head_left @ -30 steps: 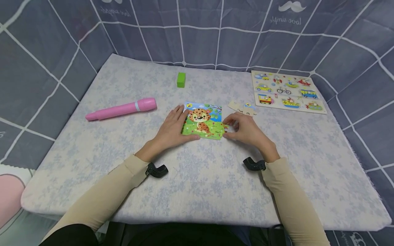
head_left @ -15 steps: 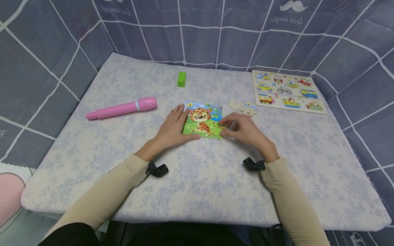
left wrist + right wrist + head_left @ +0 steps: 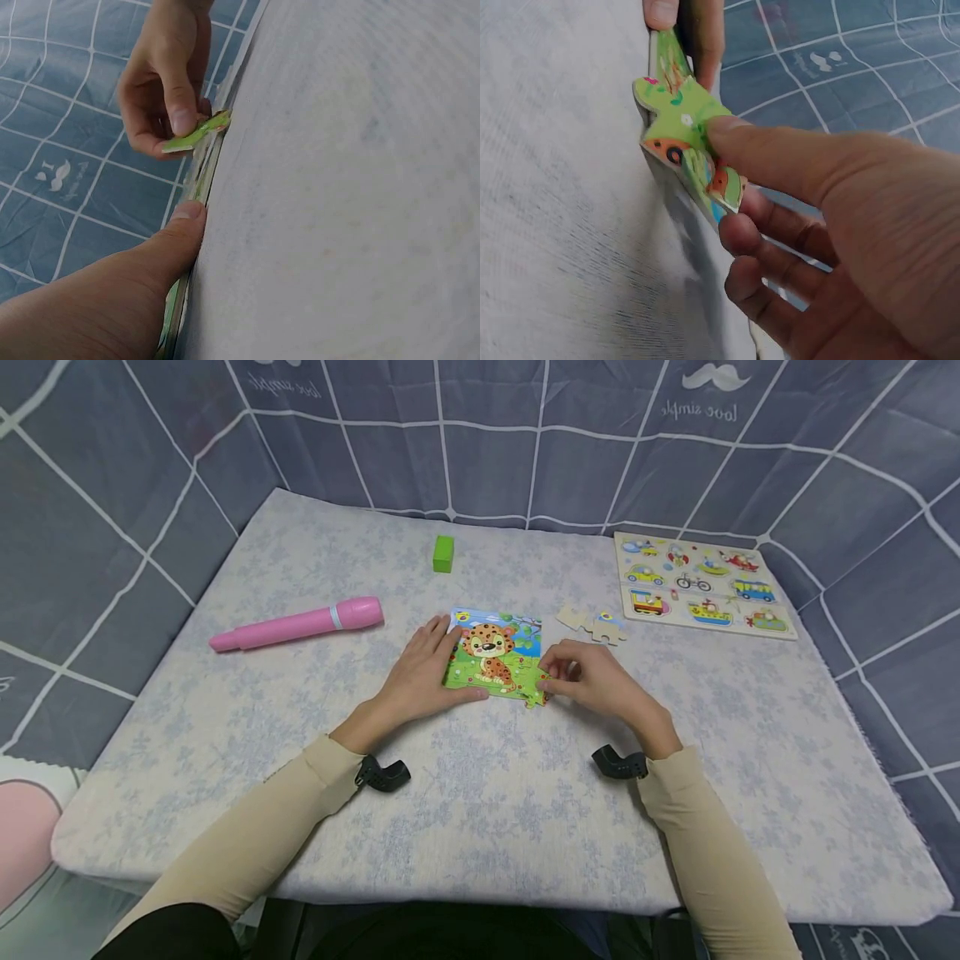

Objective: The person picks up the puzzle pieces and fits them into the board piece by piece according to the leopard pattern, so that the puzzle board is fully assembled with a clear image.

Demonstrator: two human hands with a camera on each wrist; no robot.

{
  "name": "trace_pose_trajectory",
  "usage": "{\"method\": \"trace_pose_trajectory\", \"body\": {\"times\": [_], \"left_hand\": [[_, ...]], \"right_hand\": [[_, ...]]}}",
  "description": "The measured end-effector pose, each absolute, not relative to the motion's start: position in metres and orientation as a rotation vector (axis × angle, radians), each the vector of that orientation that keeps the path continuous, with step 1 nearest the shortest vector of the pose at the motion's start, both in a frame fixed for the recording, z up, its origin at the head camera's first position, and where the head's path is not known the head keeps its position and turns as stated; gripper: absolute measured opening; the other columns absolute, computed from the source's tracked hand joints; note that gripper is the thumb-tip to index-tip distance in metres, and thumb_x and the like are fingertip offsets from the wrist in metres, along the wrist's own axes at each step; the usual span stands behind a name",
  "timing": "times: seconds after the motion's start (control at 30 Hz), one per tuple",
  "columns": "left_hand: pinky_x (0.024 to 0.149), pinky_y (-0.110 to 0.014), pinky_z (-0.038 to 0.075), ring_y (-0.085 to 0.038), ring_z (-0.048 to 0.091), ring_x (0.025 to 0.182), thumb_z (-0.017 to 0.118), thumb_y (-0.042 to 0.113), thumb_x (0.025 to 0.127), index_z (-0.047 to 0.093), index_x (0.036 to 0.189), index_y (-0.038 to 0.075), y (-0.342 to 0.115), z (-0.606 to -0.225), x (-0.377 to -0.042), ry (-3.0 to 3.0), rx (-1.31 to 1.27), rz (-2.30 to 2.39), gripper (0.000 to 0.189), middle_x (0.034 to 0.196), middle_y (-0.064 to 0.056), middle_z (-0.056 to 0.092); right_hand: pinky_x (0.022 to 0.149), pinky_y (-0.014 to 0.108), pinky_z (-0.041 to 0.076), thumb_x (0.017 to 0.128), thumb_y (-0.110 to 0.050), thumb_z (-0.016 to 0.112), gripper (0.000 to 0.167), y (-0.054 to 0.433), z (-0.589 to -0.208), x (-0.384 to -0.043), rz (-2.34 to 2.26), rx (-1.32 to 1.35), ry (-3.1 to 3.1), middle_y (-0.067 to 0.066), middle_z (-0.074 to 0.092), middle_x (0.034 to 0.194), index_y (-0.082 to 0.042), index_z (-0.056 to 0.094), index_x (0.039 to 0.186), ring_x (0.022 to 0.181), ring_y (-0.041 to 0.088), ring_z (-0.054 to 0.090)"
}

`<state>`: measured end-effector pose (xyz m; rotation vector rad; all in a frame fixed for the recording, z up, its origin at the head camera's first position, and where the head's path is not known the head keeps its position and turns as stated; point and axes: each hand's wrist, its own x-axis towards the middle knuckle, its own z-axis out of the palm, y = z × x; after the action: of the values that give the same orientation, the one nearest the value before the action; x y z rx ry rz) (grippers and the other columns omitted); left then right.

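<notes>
A square jigsaw puzzle (image 3: 487, 647) with a cartoon leopard cub on green grass lies on the table in the head view. My left hand (image 3: 423, 672) rests on its left side, fingers extended; the thumb (image 3: 180, 229) lies along the near edge. Between thumb and fingers, my right hand (image 3: 592, 677) pinches a green puzzle piece (image 3: 682, 112) with orange spotted markings. That piece is tilted over the puzzle's near right corner and sticks out past the edge. Some right fingertips are hidden beneath the piece in the right wrist view.
Loose puzzle pieces (image 3: 592, 625) lie just beyond my right hand. A wooden vehicle peg board (image 3: 705, 583) sits at the back right. At the back stands a green block (image 3: 443, 554), and a thick pink pen-shaped object (image 3: 300, 625) lies to the left.
My right hand moves the puzzle piece from beside the puzzle's right edge onto its near right corner, turning it so it points toward me. My left hand stays put.
</notes>
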<state>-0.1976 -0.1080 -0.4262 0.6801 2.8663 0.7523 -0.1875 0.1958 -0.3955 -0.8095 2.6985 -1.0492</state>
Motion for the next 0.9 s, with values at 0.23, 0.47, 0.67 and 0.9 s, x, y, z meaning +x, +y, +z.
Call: {"method": "trace_pose_trajectory", "body": {"times": [0.23,0.47,0.67,0.9], "left_hand": [[0.136,-0.046,0.005,-0.031,0.003,0.166,0.073,0.068,0.088,0.022,0.168,0.004,-0.108,-0.425,-0.197,2.868,0.676,0.743,0.113,0.177,-0.020,0.010],[0.136,-0.046,0.004,-0.031,0.002,0.166,0.073,0.067,0.088,0.023,0.168,0.004,-0.108,-0.426,-0.198,2.865,0.680,0.745,0.114,0.177,-0.019,0.010],[0.136,-0.045,0.004,-0.030,0.002,0.166,0.072,0.068,0.088,0.023,0.168,0.005,-0.108,-0.426,-0.198,2.861,0.673,0.751,0.113,0.177,-0.019,0.009],[0.136,-0.045,0.004,-0.030,0.002,0.166,0.072,0.067,0.089,0.022,0.168,0.005,-0.109,-0.427,-0.199,2.860,0.670,0.755,0.112,0.177,-0.019,0.009]], "right_hand": [[0.067,0.030,0.054,0.100,-0.011,0.073,0.018,0.196,-0.392,-0.187,-1.169,-0.764,2.604,0.003,0.071,0.093,-0.013,0.076,0.118,0.081,0.020,0.064],[0.074,0.029,0.054,0.098,-0.011,0.073,0.018,0.192,-0.393,-0.187,-1.268,-0.622,2.673,0.007,0.071,0.097,-0.009,0.072,0.116,0.085,0.020,0.065],[0.068,0.029,0.051,0.103,-0.004,0.064,0.029,0.191,-0.393,-0.186,-1.184,-0.733,2.672,0.009,0.065,0.099,-0.010,0.074,0.129,0.080,0.022,0.057],[0.069,0.024,0.056,0.097,-0.006,0.073,0.015,0.181,-0.396,-0.185,-1.321,-0.573,2.750,0.011,0.075,0.096,-0.006,0.074,0.112,0.079,0.022,0.071]]}}
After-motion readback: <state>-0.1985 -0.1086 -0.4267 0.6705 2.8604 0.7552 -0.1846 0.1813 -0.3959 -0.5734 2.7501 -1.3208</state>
